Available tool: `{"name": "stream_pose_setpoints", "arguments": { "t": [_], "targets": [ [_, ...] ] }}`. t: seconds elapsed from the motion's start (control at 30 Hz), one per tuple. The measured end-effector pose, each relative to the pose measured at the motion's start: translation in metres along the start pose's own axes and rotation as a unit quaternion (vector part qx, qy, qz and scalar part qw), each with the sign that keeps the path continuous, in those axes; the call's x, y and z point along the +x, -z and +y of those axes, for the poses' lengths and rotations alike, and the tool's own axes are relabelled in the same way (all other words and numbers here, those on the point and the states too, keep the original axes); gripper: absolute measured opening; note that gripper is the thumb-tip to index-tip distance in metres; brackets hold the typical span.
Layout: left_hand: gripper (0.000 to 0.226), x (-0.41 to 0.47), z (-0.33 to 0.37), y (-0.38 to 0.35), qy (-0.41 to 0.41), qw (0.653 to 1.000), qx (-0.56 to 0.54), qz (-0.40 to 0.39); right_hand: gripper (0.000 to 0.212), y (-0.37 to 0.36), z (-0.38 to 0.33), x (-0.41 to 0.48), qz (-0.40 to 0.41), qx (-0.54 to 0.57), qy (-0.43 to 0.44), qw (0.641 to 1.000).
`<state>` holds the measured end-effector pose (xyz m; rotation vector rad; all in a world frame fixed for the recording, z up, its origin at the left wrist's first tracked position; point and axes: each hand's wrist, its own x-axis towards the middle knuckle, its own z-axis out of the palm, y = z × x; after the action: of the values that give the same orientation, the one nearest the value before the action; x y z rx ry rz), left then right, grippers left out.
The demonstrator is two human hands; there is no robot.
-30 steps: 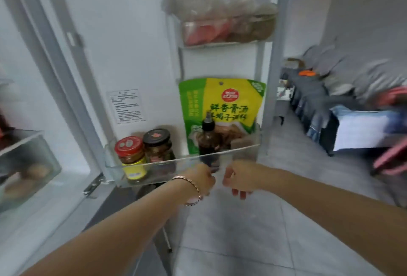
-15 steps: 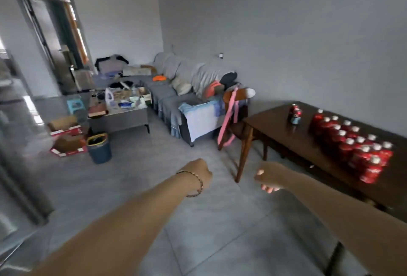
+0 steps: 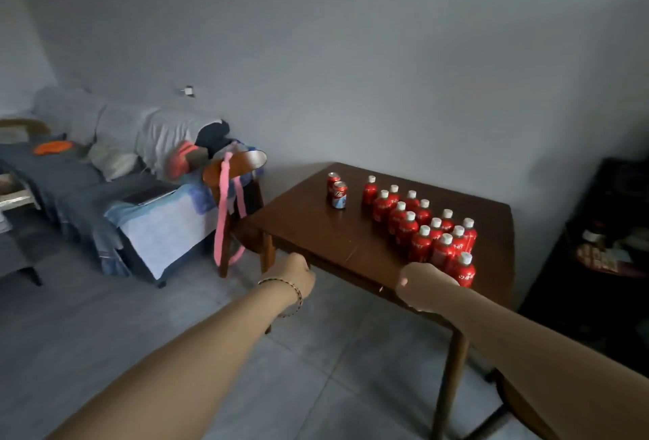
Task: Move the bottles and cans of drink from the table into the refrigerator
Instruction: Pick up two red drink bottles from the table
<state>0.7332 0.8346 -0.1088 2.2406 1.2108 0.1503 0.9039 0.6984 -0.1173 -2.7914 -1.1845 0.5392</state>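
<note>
A dark wooden table stands against the grey wall. On it are several red bottles with white caps in rows, and two red cans to their left. My left hand, with a bracelet on the wrist, is a loose fist in front of the table's near edge and holds nothing. My right hand is curled, empty, just in front of the nearest bottle. The refrigerator is out of view.
A wooden chair with a pink strap hung on it stands at the table's left corner. A cluttered grey sofa runs along the left. A dark cabinet stands to the right of the table. Grey tiled floor lies below.
The view has swung from the refrigerator door shelf across the room to the table. Both hands have come close to the table's near edge, the right one up to the nearest bottle.
</note>
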Motion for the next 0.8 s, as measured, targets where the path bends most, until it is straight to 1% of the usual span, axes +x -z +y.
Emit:
{"name": "stream_pose_setpoints", "arguments": {
  "t": [0.07, 0.1, 0.17, 0.27, 0.33, 0.4, 0.47, 0.57, 0.7, 0.8],
  "targets": [
    [0.022, 0.051, 0.016, -0.006, -0.043, 0.999, 0.027, -0.015, 0.025, 0.008, 0.01, 0.04, 0.036, -0.002, -0.043, 0.998],
    [0.022, 0.081, 0.025, -0.008, -0.068, 0.996, 0.042, -0.03, 0.026, 0.016, 0.017, 0.059, 0.043, 0.002, -0.072, 0.996],
    [0.022, 0.114, 0.042, -0.012, -0.101, 0.991, 0.065, -0.055, 0.028, 0.023, 0.03, 0.083, 0.052, 0.018, -0.107, 0.993],
    [0.015, 0.172, 0.069, -0.031, -0.155, 0.978, 0.108, -0.089, 0.032, 0.026, 0.059, 0.119, 0.065, 0.032, -0.187, 0.98],
    [0.014, 0.208, 0.091, -0.047, -0.183, 0.969, 0.117, -0.116, 0.03, 0.021, 0.081, 0.139, 0.067, 0.03, -0.228, 0.971],
    [0.024, 0.239, 0.112, -0.071, -0.203, 0.96, 0.131, -0.139, 0.024, 0.015, 0.103, 0.156, 0.072, 0.027, -0.264, 0.961],
    [0.03, 0.259, 0.13, -0.091, -0.225, 0.953, 0.13, -0.153, 0.023, 0.01, 0.122, 0.168, 0.094, 0.029, -0.284, 0.954],
    [0.034, 0.296, 0.159, -0.129, -0.261, 0.944, 0.131, -0.154, 0.026, 0.0, 0.158, 0.202, 0.127, 0.052, -0.305, 0.942],
    [0.041, 0.343, 0.194, -0.181, -0.316, 0.924, 0.169, -0.129, 0.054, -0.011, 0.195, 0.261, 0.104, 0.063, -0.31, 0.943],
    [0.053, 0.382, 0.219, -0.217, -0.328, 0.911, 0.22, -0.121, 0.066, -0.022, 0.216, 0.306, 0.075, 0.084, -0.286, 0.952]
  ]
}}
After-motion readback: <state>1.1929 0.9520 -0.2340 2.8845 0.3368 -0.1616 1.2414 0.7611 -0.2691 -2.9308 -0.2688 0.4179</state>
